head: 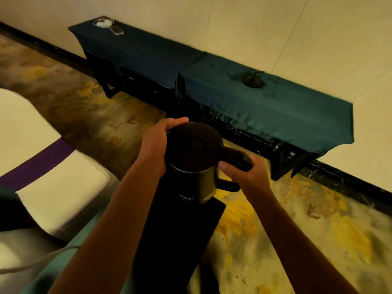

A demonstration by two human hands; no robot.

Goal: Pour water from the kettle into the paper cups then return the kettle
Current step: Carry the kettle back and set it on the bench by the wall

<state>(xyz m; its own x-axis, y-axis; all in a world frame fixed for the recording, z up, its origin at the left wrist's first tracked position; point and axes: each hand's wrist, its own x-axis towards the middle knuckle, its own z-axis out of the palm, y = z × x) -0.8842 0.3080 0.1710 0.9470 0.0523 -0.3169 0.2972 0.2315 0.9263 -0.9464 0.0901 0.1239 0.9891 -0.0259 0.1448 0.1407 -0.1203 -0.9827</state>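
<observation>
A dark kettle (194, 158) with a black lid and a metal body hangs in front of me, above the floor. My right hand (244, 172) is wrapped around its black handle on the right side. My left hand (158, 141) presses against the left side of the lid, fingers curled over its far rim. The round black kettle base (253, 80) with its cord sits on the teal-covered table by the wall, apart from the kettle. No paper cups are in view.
Two long tables under teal cloth (275, 107) stand along the wall; the far one carries a white bundle and a small flat device (116, 30). A white chair with a purple band (48, 166) is at my left. Patterned carpet (297, 230) covers the floor.
</observation>
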